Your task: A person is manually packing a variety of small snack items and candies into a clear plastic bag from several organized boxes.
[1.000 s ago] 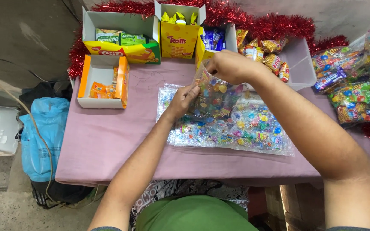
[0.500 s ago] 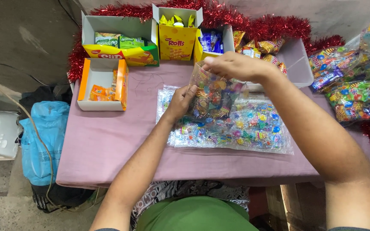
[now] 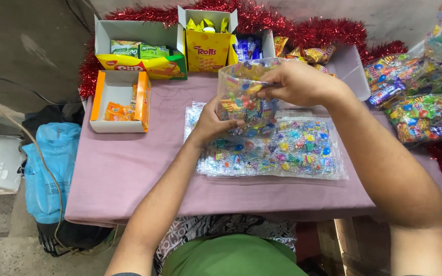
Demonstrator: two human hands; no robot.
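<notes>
From my remote seat I see both hands lifted a little higher over the bench (image 3: pixel 129 174) than a moment ago, and the clear plastic bag of colourful wrapped candies (image 3: pixel 244 99) now stands more upright between them. The left hand (image 3: pixel 212 122) closes its grip on the lower left edge of this bag, thumb on the front. The right hand (image 3: pixel 295 82) comes from above and pinches the upper rim with closed fingers (image 3: pixel 267 91), so both hands are holding the same bag. The bag is in the air, just above the flat stack of transparent candy packets (image 3: pixel 282 153) that lies on the pink cloth. I judge the bag is only being turned or adjusted, since nothing else on the bench has moved. Behind it stand a yellow cardboard box of sweets (image 3: pixel 208 51) and a white and orange open carton (image 3: pixel 118 99), well apart from the hands. Red tinsel (image 3: pixel 303 25) runs along the far edge.
</notes>
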